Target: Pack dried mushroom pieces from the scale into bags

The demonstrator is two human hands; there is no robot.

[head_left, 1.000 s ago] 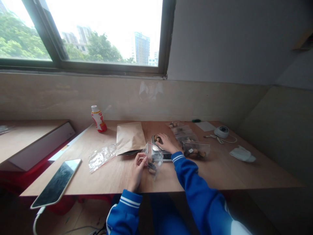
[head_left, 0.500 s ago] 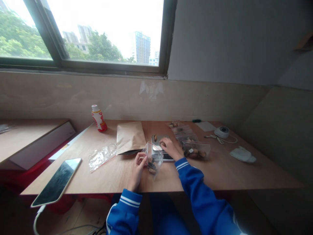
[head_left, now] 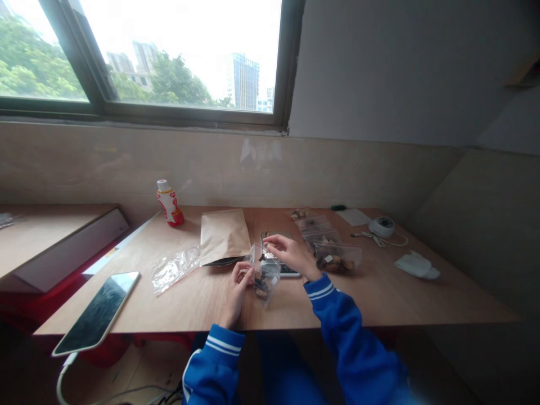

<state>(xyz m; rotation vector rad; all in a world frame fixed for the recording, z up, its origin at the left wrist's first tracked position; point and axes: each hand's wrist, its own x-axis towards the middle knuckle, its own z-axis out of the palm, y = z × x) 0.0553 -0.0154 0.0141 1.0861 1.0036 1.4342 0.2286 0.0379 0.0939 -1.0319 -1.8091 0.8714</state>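
My left hand (head_left: 239,281) pinches the edge of a clear zip bag (head_left: 272,279) with a red seal line. Brown, dark-edged pieces (head_left: 261,286), like dried mushroom slices, lie low in that bag. Close to the bag's mouth is my right hand (head_left: 291,254), its thumb and fingers pressed together over a flat kitchen scale (head_left: 291,274). What those fingers hold, if anything, is too small and covered to make out. The hand and bag hide much of the scale's plate.
Filled zip bags (head_left: 337,260) line up right of the scale. A brown paper pouch (head_left: 225,236), a clear plastic bag (head_left: 175,270), a bottle (head_left: 170,203) and a phone (head_left: 99,312) over the front edge are leftward. A white corded device (head_left: 381,226) and white cloth (head_left: 417,265) lie right.
My right hand has moved left and a little up from the scale's plate to the bag's mouth. The brown piece seen on the plate is now out of sight. My left hand stays put.
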